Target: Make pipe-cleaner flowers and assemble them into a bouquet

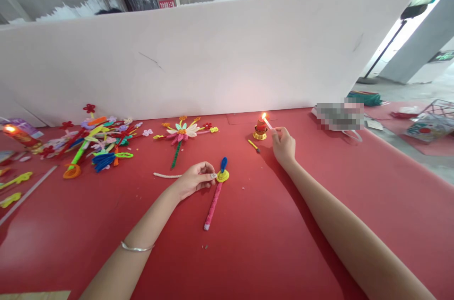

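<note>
My right hand [283, 145] pinches a thin white stick [267, 124] and holds its tip in the flame of a small red candle [261, 128] on a gold base. My left hand [195, 178] rests on the red table [269, 233], fingers curled, pinching a tiny pale piece beside a pipe-cleaner flower [217, 190] with a pink stem, a yellow ring and a blue loop. A silver bangle [136, 247] sits on my left wrist.
A white-petalled pipe-cleaner flower [180, 135] and a heap of coloured ones [95, 141] lie at the left. A second lit candle [19, 135] stands at the far left. A white strand [166, 175] lies by my left hand. A white board [213, 54] walls the table's back.
</note>
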Demonstrator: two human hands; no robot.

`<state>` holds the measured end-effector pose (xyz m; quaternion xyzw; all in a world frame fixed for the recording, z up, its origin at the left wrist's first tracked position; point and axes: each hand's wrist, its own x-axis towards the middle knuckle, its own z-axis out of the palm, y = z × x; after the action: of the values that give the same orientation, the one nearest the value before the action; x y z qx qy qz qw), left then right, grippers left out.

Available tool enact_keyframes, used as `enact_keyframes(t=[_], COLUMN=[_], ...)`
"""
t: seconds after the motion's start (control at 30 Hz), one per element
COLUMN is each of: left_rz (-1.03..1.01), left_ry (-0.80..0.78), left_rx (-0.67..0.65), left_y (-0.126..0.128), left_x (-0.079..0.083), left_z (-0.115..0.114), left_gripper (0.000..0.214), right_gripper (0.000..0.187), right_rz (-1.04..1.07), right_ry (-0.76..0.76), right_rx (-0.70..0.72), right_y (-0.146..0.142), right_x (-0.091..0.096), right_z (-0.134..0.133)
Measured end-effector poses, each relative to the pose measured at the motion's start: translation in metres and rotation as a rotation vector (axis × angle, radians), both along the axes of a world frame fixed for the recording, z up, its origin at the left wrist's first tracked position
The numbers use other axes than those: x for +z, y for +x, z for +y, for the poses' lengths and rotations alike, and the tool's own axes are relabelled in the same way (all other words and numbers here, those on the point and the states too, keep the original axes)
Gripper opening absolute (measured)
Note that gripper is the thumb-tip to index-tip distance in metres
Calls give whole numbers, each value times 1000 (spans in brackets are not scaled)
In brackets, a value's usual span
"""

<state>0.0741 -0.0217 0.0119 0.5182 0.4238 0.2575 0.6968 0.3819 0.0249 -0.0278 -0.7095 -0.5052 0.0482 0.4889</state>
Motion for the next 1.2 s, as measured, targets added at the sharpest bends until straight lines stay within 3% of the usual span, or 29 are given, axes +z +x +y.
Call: enact_keyframes(t=[0.73,1.03,1.2], left_rz=[-38,-43,-149], left_ry=[26,-6,-99], left_rx=[-25,-89,-90], left_y=[2,2,0], left_x=[0,0,2], left_z=[1,2,1], left_gripper=[29,52,36], right_gripper=[28,26,26], right_rz=[-10,-15,79], right_ry=[14,39,94], right_rx=[4,-11,-3], right_y=[-3,-5,-16], right_x=[2,1,3], right_z=[-1,-2,-10])
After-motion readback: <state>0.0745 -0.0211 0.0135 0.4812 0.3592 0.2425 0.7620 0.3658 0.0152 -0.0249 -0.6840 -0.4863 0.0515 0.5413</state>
